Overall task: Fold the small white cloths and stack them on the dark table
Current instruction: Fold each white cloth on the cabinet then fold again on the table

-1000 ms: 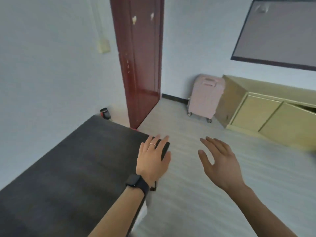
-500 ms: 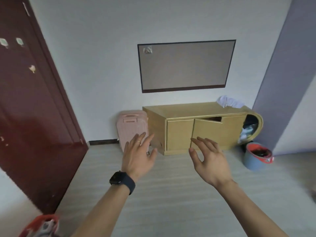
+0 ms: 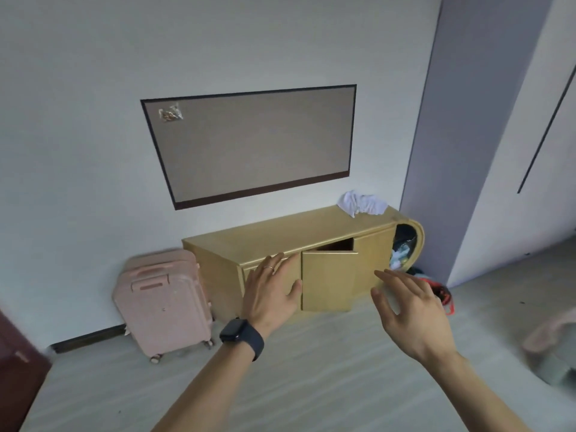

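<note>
My left hand (image 3: pixel 271 294) is up in front of me, with the fingers straight and a little spread. It holds nothing. There is a ring (image 3: pixel 268 267) on one finger and a dark watch (image 3: pixel 241 336) on the wrist. My right hand (image 3: pixel 408 310) is up too, to the right of the left one. Its fingers are relaxed and slightly bent, the palm turned to the left, and it is empty as well. Both hands are in the air and the two are apart from each other.

The cloths (image 3: pixel 363 203) lie as one crumpled white heap on top of the cabinet (image 3: pixel 280 236), at its far right end, close to the wall. They are well apart from both my hands.

The cabinet stands against the far wall, and its middle door (image 3: pixel 327 282) is ajar. A pink suitcase (image 3: pixel 162 304) stands upright just beside the cabinet, on the left. A board (image 3: pixel 249 141) with a dark frame hangs on the wall above the cabinet.
</note>
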Motion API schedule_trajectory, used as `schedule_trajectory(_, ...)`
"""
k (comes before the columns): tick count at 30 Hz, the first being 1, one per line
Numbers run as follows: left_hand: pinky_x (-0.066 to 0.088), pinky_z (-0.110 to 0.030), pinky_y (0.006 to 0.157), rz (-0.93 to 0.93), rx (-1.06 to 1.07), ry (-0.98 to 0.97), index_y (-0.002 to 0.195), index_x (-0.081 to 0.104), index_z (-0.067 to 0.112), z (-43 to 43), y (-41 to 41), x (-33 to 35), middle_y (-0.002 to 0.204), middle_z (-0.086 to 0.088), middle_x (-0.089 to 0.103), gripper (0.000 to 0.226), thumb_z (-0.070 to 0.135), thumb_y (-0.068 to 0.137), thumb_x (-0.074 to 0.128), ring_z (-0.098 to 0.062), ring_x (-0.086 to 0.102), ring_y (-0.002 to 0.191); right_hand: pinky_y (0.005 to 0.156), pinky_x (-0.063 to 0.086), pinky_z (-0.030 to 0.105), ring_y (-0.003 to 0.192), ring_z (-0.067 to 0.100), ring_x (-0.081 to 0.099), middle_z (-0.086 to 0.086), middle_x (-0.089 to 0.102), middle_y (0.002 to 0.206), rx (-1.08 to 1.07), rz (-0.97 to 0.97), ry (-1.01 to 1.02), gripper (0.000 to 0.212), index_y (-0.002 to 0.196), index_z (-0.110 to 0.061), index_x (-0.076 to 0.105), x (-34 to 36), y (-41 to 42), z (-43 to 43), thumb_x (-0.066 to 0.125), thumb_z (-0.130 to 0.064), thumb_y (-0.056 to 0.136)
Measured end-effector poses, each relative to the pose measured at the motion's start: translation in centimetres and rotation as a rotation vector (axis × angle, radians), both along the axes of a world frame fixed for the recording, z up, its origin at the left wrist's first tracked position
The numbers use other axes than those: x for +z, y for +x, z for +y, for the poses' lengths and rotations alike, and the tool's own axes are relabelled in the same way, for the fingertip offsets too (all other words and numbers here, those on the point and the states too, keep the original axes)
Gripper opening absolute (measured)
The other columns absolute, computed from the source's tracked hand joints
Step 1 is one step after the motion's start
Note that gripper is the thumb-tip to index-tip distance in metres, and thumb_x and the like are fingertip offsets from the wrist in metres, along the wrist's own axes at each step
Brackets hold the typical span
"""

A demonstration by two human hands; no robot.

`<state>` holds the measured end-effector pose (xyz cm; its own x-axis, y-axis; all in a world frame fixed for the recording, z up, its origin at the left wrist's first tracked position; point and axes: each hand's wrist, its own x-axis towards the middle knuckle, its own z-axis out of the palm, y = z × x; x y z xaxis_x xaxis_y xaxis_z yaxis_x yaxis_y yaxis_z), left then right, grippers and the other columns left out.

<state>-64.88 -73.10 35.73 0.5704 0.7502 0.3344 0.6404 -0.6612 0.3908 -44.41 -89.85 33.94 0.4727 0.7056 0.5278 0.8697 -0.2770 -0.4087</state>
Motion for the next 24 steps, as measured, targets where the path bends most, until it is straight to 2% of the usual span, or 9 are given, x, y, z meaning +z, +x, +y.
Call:
schedule_trajectory(5,0.026,-0.043,0.118,-0.002,-0.014,-0.002,0.149,0.038,0.035,10.6,9.6,-1.9,0.157,0.004,0.037,0.051,0.04,0.099,0.048,-0.018,0.028,0.146,0.096,0.049,0.045,0.123,0.025,0.053,-0.006,0.066,0.126,-0.015,0.036,0.029,0.042,0.128,-0.027,0.063,-1.5,9.7,9.8,0.046,-0.05,0.096)
schedule_trajectory(10,0.021,-0.044,0.121,0.029,0.018,-0.032,0.151,0.034,0.037,20.9,18.0,-3.2,0.159,0.005,0.033,0.053,0.044,0.1,0.047,-0.018,0.025,0.148,0.093,0.051,0.046,0.125,0.025,0.051,-0.002,0.068,0.123,-0.002,0.094,-0.001,0.041,0.129,-0.026,0.063,-2.1,18.9,20.1,0.052,-0.047,0.095)
schedule_trajectory(13,0.02,-0.044,0.121,0.045,0.039,-0.068,0.151,0.032,0.038,26.2,22.4,-4.5,0.159,0.005,0.032,0.053,0.044,0.1,0.046,-0.018,0.024,0.148,0.095,0.049,0.046,0.128,0.024,0.049,-0.001,0.066,0.126,-0.008,0.14,-0.062,0.04,0.131,-0.027,0.062,-2.7,23.5,25.6,0.059,-0.042,0.094)
schedule_trajectory(24,0.015,-0.042,0.122,0.163,0.045,-0.245,0.152,0.027,0.042,46.7,38.6,-14.1,0.161,0.007,0.028,0.054,0.043,0.1,0.041,-0.017,0.016,0.151,0.096,0.049,0.039,0.129,0.016,0.046,-0.009,0.065,0.127,-0.037,0.237,-0.283,0.046,0.136,-0.032,0.057,-11.0,40.3,45.9,0.057,-0.048,0.093)
